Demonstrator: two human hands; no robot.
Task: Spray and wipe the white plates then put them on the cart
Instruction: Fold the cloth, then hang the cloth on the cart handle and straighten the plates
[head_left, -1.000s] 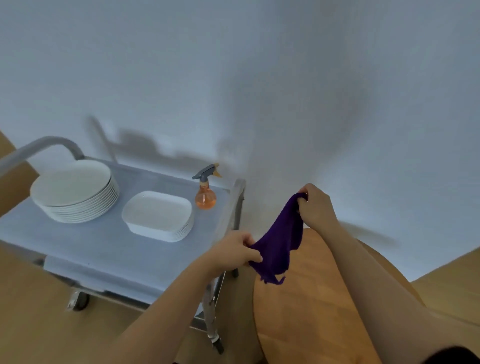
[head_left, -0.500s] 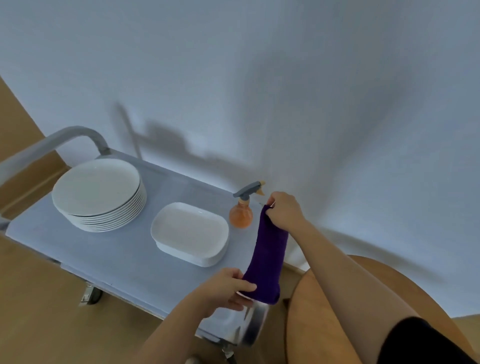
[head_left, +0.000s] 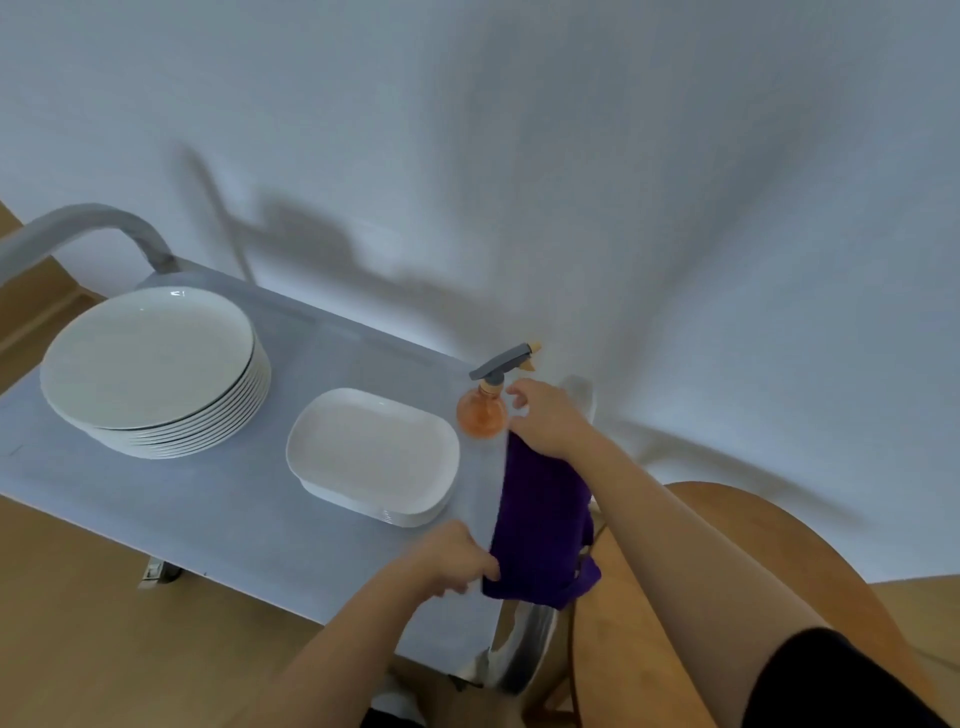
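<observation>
- Left hand (head_left: 457, 558): nearest the camera, at the near right edge of the cart top; thumb and fingers pinch the lower left corner of the purple cloth (head_left: 540, 525).
- Purple cloth: spread lengthwise along the right end of the cart (head_left: 218, 499), its near end hanging over the cart's edge; held at both ends.
- Round wooden table (head_left: 810, 566): to the right of the cart, partly covered by the right forearm.
- Stack of rectangular white plates (head_left: 371, 454): on the cart top, centre-right, just left of the cloth.
- Right hand (head_left: 545, 415): at the far end of the cloth, resting on its upper edge; the forefinger and thumb are extended and relaxed toward the spray bottle (head_left: 483, 405). Whether the remaining fingers grip the cloth cannot be told.
- Spray bottle: upright at the far right corner of the cart, orange liquid inside, grey trigger head; just beside the right fingertips, contact unclear.
- Stack of round white plates (head_left: 150, 364): on the left part of the cart top, well apart from the hands.
- Cart handle (head_left: 88, 228): a grey bar curving up at the far left.
- White wall (head_left: 571, 156): behind the cart, crossed by shadows.
</observation>
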